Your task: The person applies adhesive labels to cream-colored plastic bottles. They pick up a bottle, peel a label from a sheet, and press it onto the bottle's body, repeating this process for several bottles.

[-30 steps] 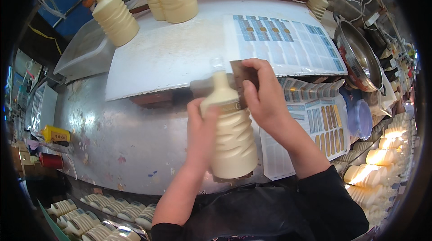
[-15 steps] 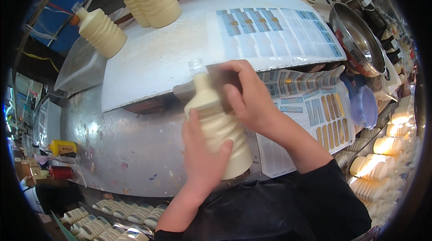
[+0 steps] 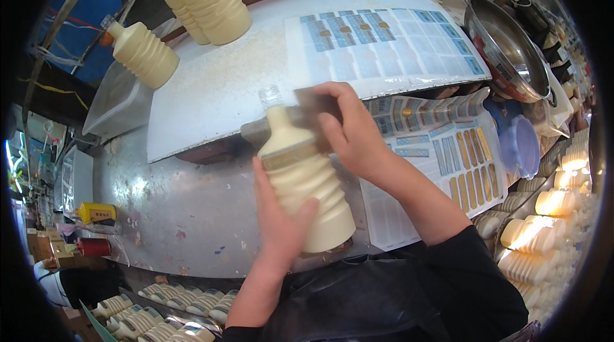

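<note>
The fingers of my left hand (image 3: 281,222) are wrapped around a cream bottle (image 3: 313,192), by the front edge of the metal counter (image 3: 185,240). My right hand (image 3: 352,136) holds a blurry dark flat piece (image 3: 312,107) beside the bottle's neck. Stickers (image 3: 471,169) lie near the counter's right edge.

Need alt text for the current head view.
A person's left hand holds a cream-coloured ribbed bottle with a clear mouth; the right hand holds a thin brown piece, blurred, beside the bottle's shoulder. Right of the bottle lies a white sheet with gold and blue strips; more cream bottles stand beyond on a white board.
</note>
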`<action>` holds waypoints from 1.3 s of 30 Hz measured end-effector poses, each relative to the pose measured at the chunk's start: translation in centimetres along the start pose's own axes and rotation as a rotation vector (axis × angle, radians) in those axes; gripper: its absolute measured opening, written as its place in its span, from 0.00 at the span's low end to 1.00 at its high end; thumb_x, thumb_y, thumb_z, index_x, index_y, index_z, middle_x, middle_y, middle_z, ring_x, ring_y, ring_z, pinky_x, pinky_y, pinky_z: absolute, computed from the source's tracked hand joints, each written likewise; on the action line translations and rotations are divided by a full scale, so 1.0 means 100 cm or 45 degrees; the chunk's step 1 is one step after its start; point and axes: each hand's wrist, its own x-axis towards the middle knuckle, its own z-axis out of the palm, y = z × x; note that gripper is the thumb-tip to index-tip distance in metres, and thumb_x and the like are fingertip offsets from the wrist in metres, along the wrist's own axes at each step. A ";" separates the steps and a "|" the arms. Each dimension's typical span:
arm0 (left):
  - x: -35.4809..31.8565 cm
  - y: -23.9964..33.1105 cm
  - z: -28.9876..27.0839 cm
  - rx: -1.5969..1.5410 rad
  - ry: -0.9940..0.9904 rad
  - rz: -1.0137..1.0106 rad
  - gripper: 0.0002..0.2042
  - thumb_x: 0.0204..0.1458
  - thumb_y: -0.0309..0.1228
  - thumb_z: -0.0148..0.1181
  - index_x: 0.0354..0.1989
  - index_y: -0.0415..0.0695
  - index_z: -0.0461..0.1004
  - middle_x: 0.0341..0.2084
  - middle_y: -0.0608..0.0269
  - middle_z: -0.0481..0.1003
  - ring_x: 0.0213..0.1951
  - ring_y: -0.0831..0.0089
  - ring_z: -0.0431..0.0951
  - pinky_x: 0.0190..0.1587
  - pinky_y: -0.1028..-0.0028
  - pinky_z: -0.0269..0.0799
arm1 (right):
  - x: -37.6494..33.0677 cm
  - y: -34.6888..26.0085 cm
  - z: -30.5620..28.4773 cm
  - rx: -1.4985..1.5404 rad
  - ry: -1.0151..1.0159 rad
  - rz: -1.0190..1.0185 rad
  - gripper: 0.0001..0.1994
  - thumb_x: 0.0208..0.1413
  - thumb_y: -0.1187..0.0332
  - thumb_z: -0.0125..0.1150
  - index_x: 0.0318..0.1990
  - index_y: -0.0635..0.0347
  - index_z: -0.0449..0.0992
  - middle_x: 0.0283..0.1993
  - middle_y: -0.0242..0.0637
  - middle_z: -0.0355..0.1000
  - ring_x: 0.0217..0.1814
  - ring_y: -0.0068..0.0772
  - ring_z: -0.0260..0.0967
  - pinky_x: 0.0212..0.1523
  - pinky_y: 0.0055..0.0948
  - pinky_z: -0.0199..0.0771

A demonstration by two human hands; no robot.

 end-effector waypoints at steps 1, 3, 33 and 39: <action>-0.001 -0.002 0.000 0.000 0.000 0.013 0.55 0.51 0.43 0.68 0.78 0.36 0.34 0.68 0.43 0.58 0.67 0.57 0.63 0.69 0.61 0.58 | -0.001 0.004 0.000 -0.019 0.028 -0.006 0.20 0.63 0.76 0.52 0.62 0.64 0.64 0.58 0.49 0.67 0.60 0.47 0.69 0.63 0.38 0.67; -0.002 0.002 0.002 -0.089 0.024 -0.044 0.52 0.47 0.32 0.67 0.78 0.37 0.37 0.68 0.42 0.59 0.67 0.54 0.64 0.69 0.60 0.61 | -0.002 0.005 -0.005 -0.069 0.017 -0.061 0.20 0.63 0.76 0.53 0.62 0.64 0.64 0.58 0.48 0.68 0.59 0.45 0.69 0.63 0.37 0.67; -0.001 0.046 -0.005 0.158 0.054 0.020 0.44 0.44 0.39 0.76 0.69 0.43 0.57 0.57 0.44 0.70 0.54 0.45 0.75 0.54 0.56 0.73 | 0.005 -0.088 0.065 -0.260 -0.138 -0.049 0.17 0.72 0.59 0.40 0.56 0.64 0.64 0.56 0.58 0.65 0.49 0.63 0.70 0.52 0.51 0.70; 0.000 0.050 -0.005 0.183 0.066 -0.035 0.41 0.49 0.42 0.73 0.68 0.40 0.60 0.59 0.44 0.69 0.58 0.49 0.73 0.59 0.57 0.69 | 0.006 -0.077 0.056 -0.398 -0.130 -0.173 0.13 0.66 0.66 0.48 0.53 0.63 0.65 0.60 0.54 0.65 0.51 0.62 0.70 0.54 0.51 0.69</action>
